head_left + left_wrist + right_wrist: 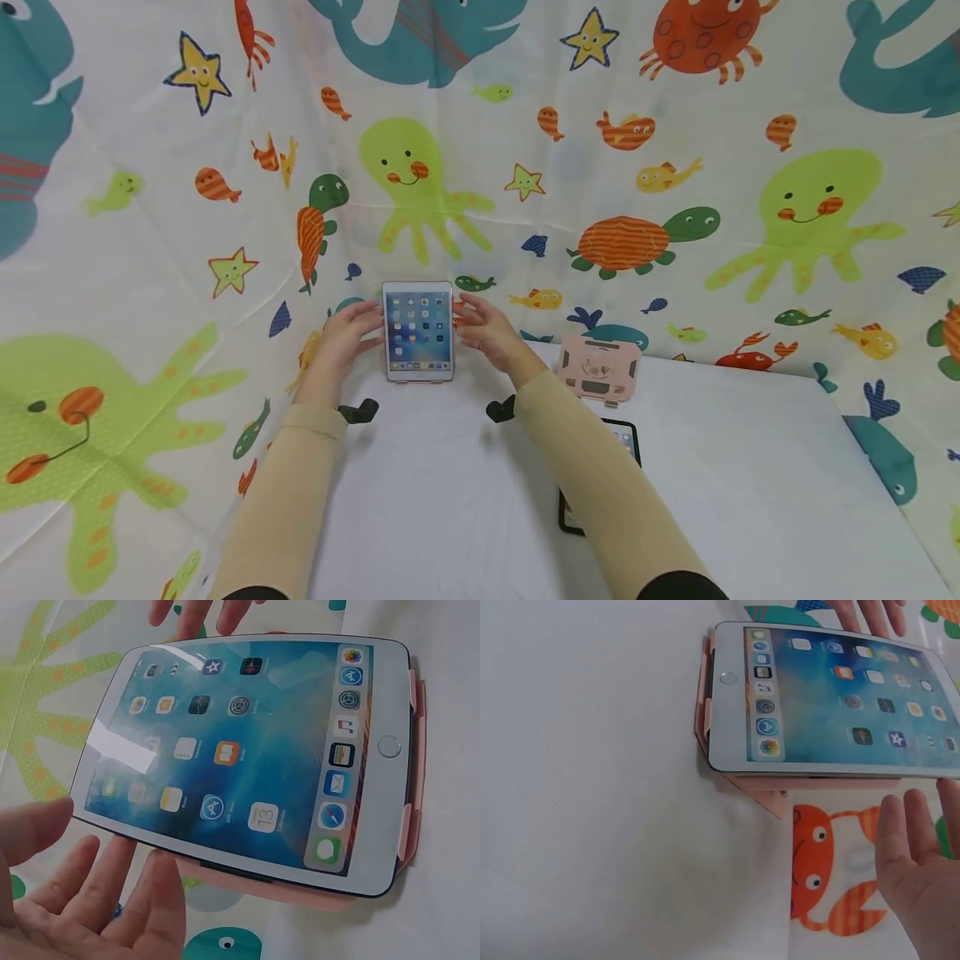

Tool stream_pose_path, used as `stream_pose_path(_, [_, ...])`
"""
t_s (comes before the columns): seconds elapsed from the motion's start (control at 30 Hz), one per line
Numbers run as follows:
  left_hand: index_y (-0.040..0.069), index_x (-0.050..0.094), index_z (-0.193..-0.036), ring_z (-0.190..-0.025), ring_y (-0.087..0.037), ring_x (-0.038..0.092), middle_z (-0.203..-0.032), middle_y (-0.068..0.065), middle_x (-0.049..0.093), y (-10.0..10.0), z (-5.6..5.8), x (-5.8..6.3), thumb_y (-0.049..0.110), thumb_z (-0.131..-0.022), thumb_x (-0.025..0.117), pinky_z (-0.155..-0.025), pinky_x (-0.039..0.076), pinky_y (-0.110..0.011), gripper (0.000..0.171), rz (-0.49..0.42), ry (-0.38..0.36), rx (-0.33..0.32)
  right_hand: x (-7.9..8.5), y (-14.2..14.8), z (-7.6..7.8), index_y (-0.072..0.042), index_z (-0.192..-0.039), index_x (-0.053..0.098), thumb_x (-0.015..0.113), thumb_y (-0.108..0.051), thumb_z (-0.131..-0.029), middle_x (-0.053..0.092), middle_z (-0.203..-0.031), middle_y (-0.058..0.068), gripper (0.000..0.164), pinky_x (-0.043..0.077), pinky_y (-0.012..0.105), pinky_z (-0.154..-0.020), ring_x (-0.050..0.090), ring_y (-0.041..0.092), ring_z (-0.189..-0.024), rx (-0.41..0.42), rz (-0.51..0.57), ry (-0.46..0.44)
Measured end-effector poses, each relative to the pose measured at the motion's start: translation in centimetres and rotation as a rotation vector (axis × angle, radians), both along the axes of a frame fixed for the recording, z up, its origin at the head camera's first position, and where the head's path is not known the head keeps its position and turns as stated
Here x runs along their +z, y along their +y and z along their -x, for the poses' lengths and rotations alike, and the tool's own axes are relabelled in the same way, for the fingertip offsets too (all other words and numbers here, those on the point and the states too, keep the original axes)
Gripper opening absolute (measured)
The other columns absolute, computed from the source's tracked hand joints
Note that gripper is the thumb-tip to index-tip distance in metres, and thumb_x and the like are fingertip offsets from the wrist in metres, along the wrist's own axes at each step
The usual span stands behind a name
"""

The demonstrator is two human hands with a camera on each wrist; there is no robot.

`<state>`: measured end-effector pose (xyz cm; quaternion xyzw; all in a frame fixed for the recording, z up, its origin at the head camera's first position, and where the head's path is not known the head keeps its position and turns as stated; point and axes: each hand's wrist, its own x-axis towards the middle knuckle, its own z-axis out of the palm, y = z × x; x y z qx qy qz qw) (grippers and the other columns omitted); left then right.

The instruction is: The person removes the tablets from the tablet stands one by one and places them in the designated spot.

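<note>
A white tablet [418, 330] with a lit home screen stands upright on a pink stand [415, 787] at the far edge of the white table [450, 500]. My left hand [347, 333] hovers just left of the tablet [247, 750], fingers straight and relaxed, a small gap from its edge. My right hand [483, 327] hovers just right of the tablet [832, 701], also open and not touching it. Both palms face the tablet. Neither hand holds anything.
A second pink stand [598, 368] lies folded on the table to the right. A black phone [626, 442] lies partly under my right forearm. A sea-creature patterned cloth [675, 167] forms the backdrop and sides.
</note>
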<state>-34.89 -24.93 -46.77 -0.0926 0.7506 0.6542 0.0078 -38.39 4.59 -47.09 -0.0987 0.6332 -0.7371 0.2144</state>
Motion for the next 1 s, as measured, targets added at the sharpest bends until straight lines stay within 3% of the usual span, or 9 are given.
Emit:
stream_pose_path(0.3, [0.009, 0.047, -0.162, -0.15, -0.032, 0.054, -0.165, -0.017, 0.051, -0.2, -0.1, 0.4, 0.02, -0.11, 0.061, -0.127, 0.045, -0.045, 0.054, -0.004, 0.036, 0.014, 0.6, -0.4, 0.0, -0.022, -0.168, 0.038, 0.064, 0.001, -0.103, 0.057, -0.16, 0.008, 0.073, 0.043, 0.048, -0.128, 0.055, 0.029, -0.149, -0.005, -0.033, 0.025])
stream_pose_path(0.6, [0.012, 0.049, -0.16, -0.136, -0.026, 0.063, -0.156, -0.017, 0.059, 0.1, -0.2, 0.4, 0.026, -0.109, 0.065, -0.121, 0.051, -0.041, 0.055, 0.002, 0.038, 0.011, 0.7, -1.4, -0.4, -0.024, -0.148, 0.064, 0.071, 0.001, -0.1, 0.064, -0.139, 0.011, 0.054, 0.053, 0.051, -0.119, 0.066, 0.027, -0.127, -0.125, -0.027, 0.028])
stream_pose_path(0.8, [0.01, 0.057, -0.149, -0.121, -0.017, 0.067, -0.134, -0.006, 0.068, 0.0, -0.4, 0.5, 0.026, -0.107, 0.07, -0.114, 0.057, -0.039, 0.047, 0.014, 0.027, 0.002, 0.9, -2.2, -0.8, -0.019, -0.132, 0.075, 0.076, -0.002, -0.098, 0.069, -0.128, 0.009, 0.038, 0.054, 0.054, -0.117, 0.067, 0.026, -0.121, -0.216, -0.026, -0.008])
stream_pose_path(1.0, [0.01, 0.062, -0.133, -0.109, -0.009, 0.065, -0.112, 0.008, 0.066, -0.5, -0.5, 0.5, 0.017, -0.105, 0.07, -0.111, 0.059, -0.039, 0.029, -0.029, 0.01, -0.029, 0.9, -2.5, -1.2, -0.017, -0.122, 0.078, 0.076, -0.003, -0.098, 0.069, -0.122, 0.008, 0.028, 0.056, 0.054, -0.115, 0.066, 0.026, -0.118, -0.247, -0.039, -0.026])
